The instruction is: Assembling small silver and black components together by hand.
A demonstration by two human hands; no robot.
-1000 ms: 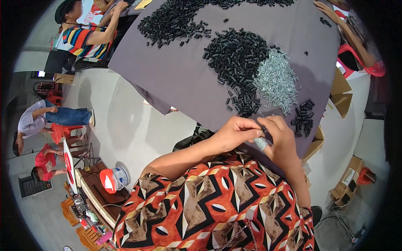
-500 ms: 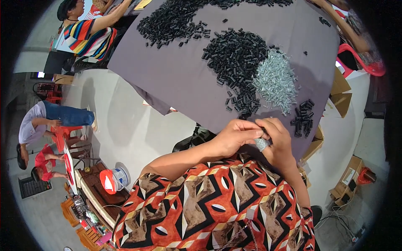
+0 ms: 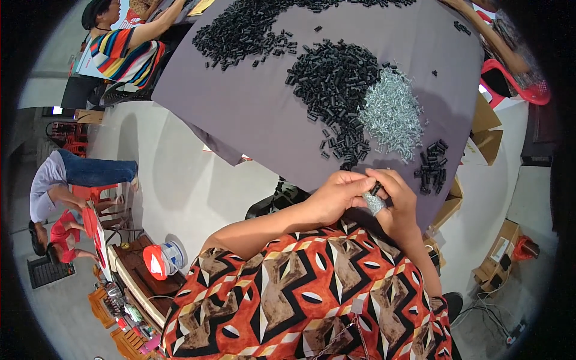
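My two hands meet at the table's near edge. A small black cylinder (image 3: 376, 187) shows between the fingertips of my left hand (image 3: 337, 196) and my right hand (image 3: 398, 207), both closed around it. Tucked in my right palm is a clump of small silvery, clear-looking pieces (image 3: 375, 203). Just beyond lies a heap of the same silvery pieces (image 3: 393, 114). Against its left side spreads a large pile of black cylinders (image 3: 333, 78), trailing toward my hands. A smaller group of black cylinders (image 3: 431, 169) sits to the right of my fingers.
A grey cloth covers the table (image 3: 240, 120). More black cylinders (image 3: 240, 39) lie toward the far side. One person in a striped shirt (image 3: 129, 57) sits far left; another person's arm (image 3: 495, 42) reaches in far right. Cardboard boxes (image 3: 487, 129) and a white bucket (image 3: 173, 257) stand beside the table.
My fingers have shifted slightly, and the black cylinder between them shows more plainly. At the left, the standing person has bent closer to the small figure in red.
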